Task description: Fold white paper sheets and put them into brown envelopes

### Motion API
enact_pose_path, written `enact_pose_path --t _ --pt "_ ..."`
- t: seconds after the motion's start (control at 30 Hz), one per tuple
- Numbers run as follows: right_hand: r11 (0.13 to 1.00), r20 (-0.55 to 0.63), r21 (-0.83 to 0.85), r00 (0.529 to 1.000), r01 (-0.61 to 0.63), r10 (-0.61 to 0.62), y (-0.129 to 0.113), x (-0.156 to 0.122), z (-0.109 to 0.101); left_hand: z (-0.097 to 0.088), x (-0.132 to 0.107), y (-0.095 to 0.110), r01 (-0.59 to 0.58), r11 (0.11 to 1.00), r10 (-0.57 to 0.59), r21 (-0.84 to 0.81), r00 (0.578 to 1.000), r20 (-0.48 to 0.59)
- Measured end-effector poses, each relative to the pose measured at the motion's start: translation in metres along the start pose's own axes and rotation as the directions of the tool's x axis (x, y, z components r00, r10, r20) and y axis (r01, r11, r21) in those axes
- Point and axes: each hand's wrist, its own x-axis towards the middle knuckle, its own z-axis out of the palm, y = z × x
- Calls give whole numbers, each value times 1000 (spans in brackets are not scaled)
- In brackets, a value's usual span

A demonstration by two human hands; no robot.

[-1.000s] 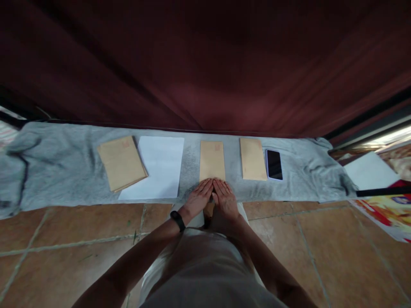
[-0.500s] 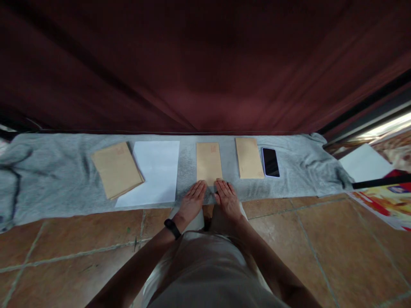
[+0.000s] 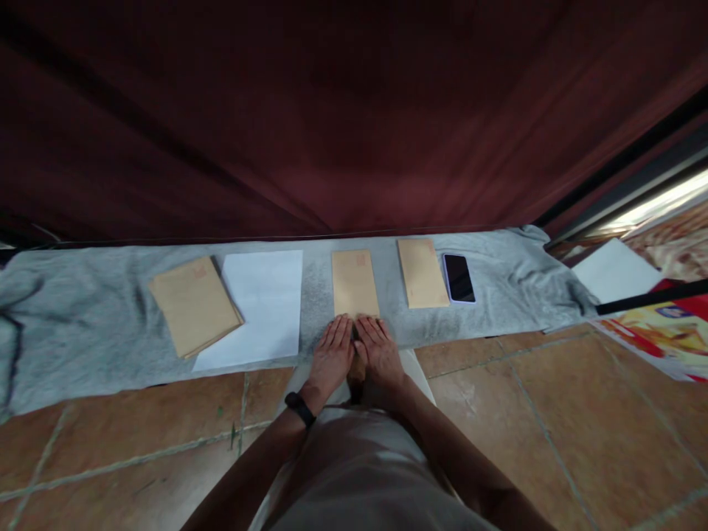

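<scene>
A brown paper envelope (image 3: 355,284) with a small red print lies on the grey cloth (image 3: 317,287) straight ahead of me. My left hand (image 3: 332,350) rests flat over its near left end, fingers stretched forward. Beside it, my right hand (image 3: 379,352) presses on the near right end, also with its fingers out straight. The envelope's near edge is hidden under both hands. To the right lie another brown envelope or small stack (image 3: 423,273) and a phone (image 3: 459,278) with a dark screen.
On the left, a pile of brown envelopes (image 3: 196,306) overlaps a white paper sheet (image 3: 259,302). A dark red draped surface (image 3: 343,147) rises behind the cloth. At far right are a white sheet (image 3: 616,269) and a colourful printed package (image 3: 664,332). Tiled floor (image 3: 487,413) lies below.
Both hands have drawn slightly closer together at the envelope's near end and stay flat. The whole view has shifted a little; the other things lie as before.
</scene>
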Motion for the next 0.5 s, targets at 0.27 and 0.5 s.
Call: enact_pose_path --t 0.27,0.5 --pt "1000 13 5 1000 -11 11 -2 1 2 2 -2 -4 24 999 -24 -21 1000 -6" --pt "998 -6 -35 999 -46 46 20 -8 -7 5 -6 -3 114 990 -118 -89 992 -51"
